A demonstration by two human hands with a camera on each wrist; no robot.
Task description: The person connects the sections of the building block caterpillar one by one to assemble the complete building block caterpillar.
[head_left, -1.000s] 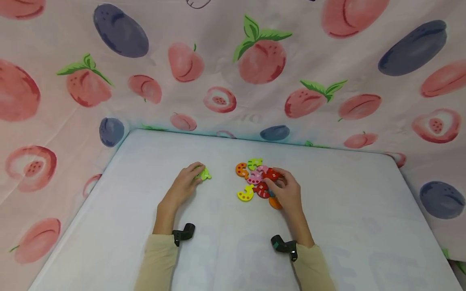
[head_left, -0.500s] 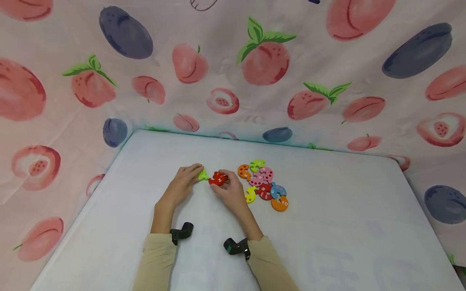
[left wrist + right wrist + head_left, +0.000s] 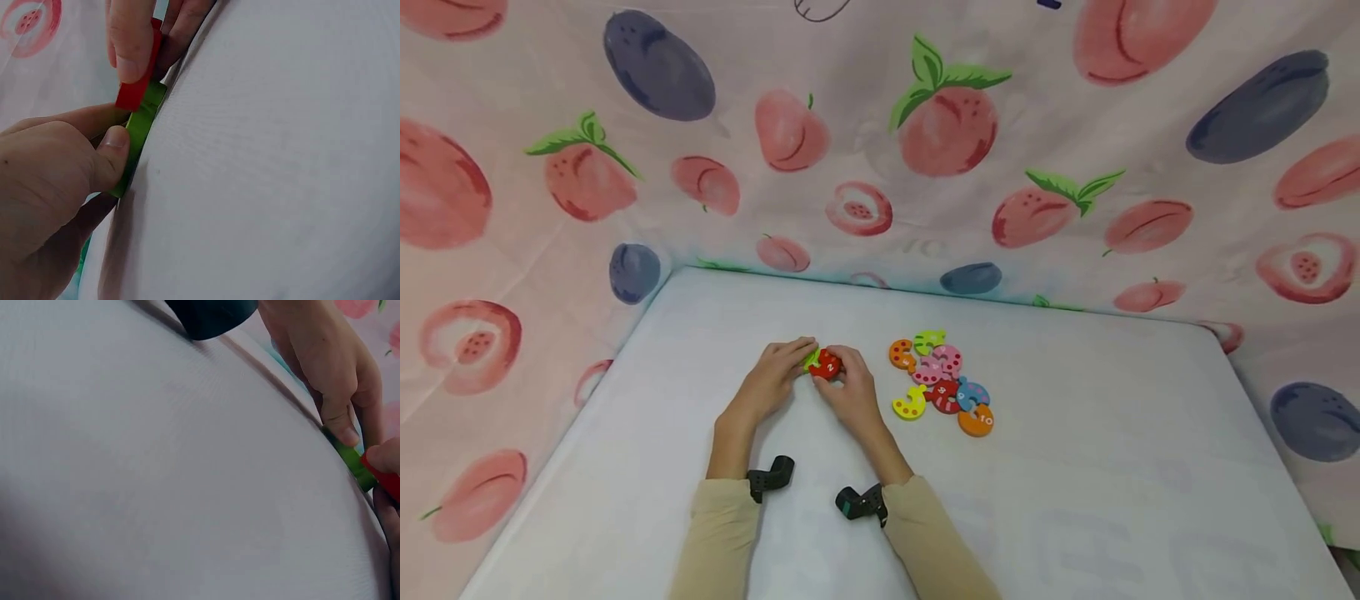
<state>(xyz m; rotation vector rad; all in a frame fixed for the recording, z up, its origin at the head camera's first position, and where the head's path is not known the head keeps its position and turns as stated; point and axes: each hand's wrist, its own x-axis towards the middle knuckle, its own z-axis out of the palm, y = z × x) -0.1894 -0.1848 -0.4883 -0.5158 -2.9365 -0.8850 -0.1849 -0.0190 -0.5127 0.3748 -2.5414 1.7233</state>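
My left hand [image 3: 766,385] holds a flat green puzzle piece [image 3: 809,361] by its edges on the white table. In the left wrist view the thumb presses the near side of that green piece [image 3: 141,128]. Between thumb and fingers my right hand [image 3: 855,402] pinches a red puzzle piece [image 3: 827,365] marked with a 2. Seen from the left wrist, the red piece [image 3: 132,94] sits tilted, slightly higher than the green one and overlapping its end. Whether the two are interlocked I cannot tell. Fingers cover much of both pieces.
Right of my hands lies a cluster of numbered animal-shaped pieces: orange [image 3: 901,355], green [image 3: 929,340], pink [image 3: 927,371], yellow [image 3: 910,403], red [image 3: 943,397], blue [image 3: 974,395] and orange [image 3: 976,422]. A fruit-print cloth [image 3: 865,125] hangs behind the white table [image 3: 1120,433].
My right hand has taken the red piece from the cluster and carried it left to the green piece. The left hand has stayed nearly in place on the green piece.
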